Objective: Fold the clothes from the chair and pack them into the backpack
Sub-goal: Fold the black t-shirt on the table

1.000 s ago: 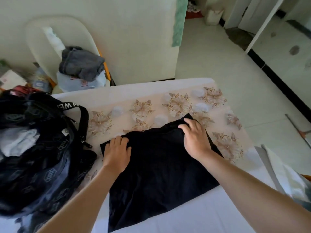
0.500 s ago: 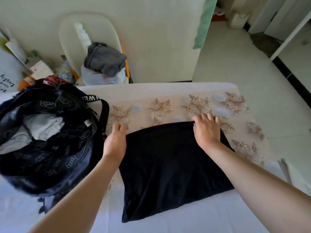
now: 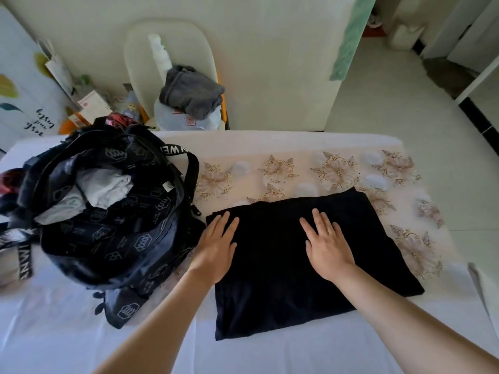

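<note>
A black garment [image 3: 291, 290] lies folded flat on the white bed [image 3: 67, 333]. My left hand [image 3: 216, 247] presses flat on its left edge, fingers straight. My right hand [image 3: 328, 244] lies flat on its middle, fingers spread. To the left the black patterned backpack [image 3: 113, 233] stands unzipped, with pale folded clothes [image 3: 102, 188] showing inside. Behind the bed a cream chair [image 3: 140, 63] holds a grey garment [image 3: 191, 91] on top of a pale plastic bag [image 3: 186, 120].
A floral embroidered cover [image 3: 337, 168] runs along the bed's far side. Boxes and papers [image 3: 89, 106] crowd the corner left of the chair. Tiled floor [image 3: 405, 109] opens to the right. A white object [image 3: 486, 292] pokes in at the right edge.
Both hands have slid from the garment's far edge back toward me across the cloth, smoothing it flat. The view has shifted left, bringing the backpack further into frame.
</note>
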Motion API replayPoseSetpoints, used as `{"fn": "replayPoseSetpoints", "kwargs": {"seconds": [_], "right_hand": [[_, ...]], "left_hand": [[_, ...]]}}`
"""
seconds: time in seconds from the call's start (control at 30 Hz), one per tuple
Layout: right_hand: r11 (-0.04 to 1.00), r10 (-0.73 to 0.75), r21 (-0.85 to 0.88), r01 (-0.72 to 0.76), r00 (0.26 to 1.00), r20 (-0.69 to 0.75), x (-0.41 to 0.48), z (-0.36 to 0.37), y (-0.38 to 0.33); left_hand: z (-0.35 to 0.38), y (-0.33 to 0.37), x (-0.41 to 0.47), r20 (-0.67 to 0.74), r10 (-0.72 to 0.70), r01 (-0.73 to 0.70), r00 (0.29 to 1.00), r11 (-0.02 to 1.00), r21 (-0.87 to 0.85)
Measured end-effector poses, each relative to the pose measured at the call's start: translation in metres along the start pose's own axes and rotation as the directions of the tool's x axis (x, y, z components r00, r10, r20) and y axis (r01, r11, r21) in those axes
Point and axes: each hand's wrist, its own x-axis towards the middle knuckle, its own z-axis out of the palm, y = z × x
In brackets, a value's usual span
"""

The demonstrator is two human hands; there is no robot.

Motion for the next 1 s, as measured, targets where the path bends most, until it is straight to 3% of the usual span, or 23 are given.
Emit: {"fn": "replayPoseSetpoints", "kwargs": {"seconds": [0.07, 0.1, 0.17, 0.23, 0.3, 0.4, 0.5, 0.53, 0.6, 0.67, 0.7, 0.77, 0.87, 0.93, 1.0], "right_hand": [[0.999, 0.011, 0.030, -0.011, 1.000, -0.010, -0.017, -0.002, -0.015], [0.999, 0.003, 0.043, -0.002, 1.000, -0.005, -0.027, -0.001, -0.024], [0.997, -0.032, 0.068, 0.030, 0.999, 0.030, -0.051, 0.006, -0.037], [0.994, -0.077, 0.079, 0.074, 0.996, 0.042, -0.075, 0.013, -0.048], [0.993, -0.095, 0.078, 0.089, 0.993, 0.075, -0.097, 0.018, -0.057], [0.997, -0.053, 0.068, 0.045, 0.990, 0.133, -0.124, 0.019, -0.072], [0.992, -0.004, 0.121, -0.029, 0.966, 0.259, -0.137, 0.011, -0.080], [0.990, -0.006, 0.135, -0.033, 0.960, 0.281, -0.141, 0.006, -0.083], [0.986, -0.038, 0.168, -0.017, 0.948, 0.317, -0.148, -0.001, -0.088], [0.979, -0.062, 0.205, -0.007, 0.944, 0.325, -0.155, -0.003, -0.090], [0.978, -0.065, 0.211, -0.003, 0.947, 0.314, -0.159, -0.003, -0.090], [0.975, -0.056, 0.220, -0.008, 0.957, 0.283, -0.169, -0.002, -0.088], [0.980, -0.064, 0.200, 0.005, 0.955, 0.290, -0.185, -0.002, -0.084], [0.984, -0.064, 0.180, 0.008, 0.951, 0.304, -0.194, -0.005, -0.079], [0.991, -0.052, 0.137, 0.014, 0.957, 0.285, -0.197, -0.007, -0.070]], "left_hand": [[0.003, 0.002, -0.029, -0.174, -0.091, 0.064, 0.981, 0.986, -0.156], [0.004, 0.004, -0.046, -0.195, -0.163, 0.125, 0.967, 0.973, -0.194], [0.004, 0.010, -0.079, -0.133, -0.328, 0.302, 0.935, 0.936, -0.181], [0.000, 0.017, -0.103, 0.043, -0.455, 0.457, 0.890, 0.883, -0.105], [0.001, 0.024, -0.120, 0.182, -0.480, 0.505, 0.858, 0.854, -0.126], [0.002, 0.034, -0.132, 0.222, -0.430, 0.483, 0.875, 0.803, -0.350], [-0.002, 0.036, -0.138, 0.247, -0.526, 0.555, 0.814, 0.579, -0.598], [-0.004, 0.035, -0.142, 0.246, -0.548, 0.565, 0.800, 0.549, -0.616], [-0.005, 0.033, -0.153, 0.226, -0.550, 0.574, 0.804, 0.619, -0.536], [0.001, 0.031, -0.164, 0.124, -0.547, 0.553, 0.828, 0.756, -0.350], [0.003, 0.032, -0.168, 0.028, -0.513, 0.500, 0.858, 0.820, -0.277], [0.006, 0.035, -0.171, -0.114, -0.311, 0.274, 0.943, 0.925, -0.262], [0.011, 0.044, -0.173, 0.048, 0.049, -0.038, 0.998, 0.977, -0.209], [0.016, 0.046, -0.177, 0.130, 0.053, -0.027, 0.990, 0.981, -0.193], [0.020, 0.044, -0.180, 0.112, -0.013, 0.040, 0.994, 0.969, -0.244]]}}
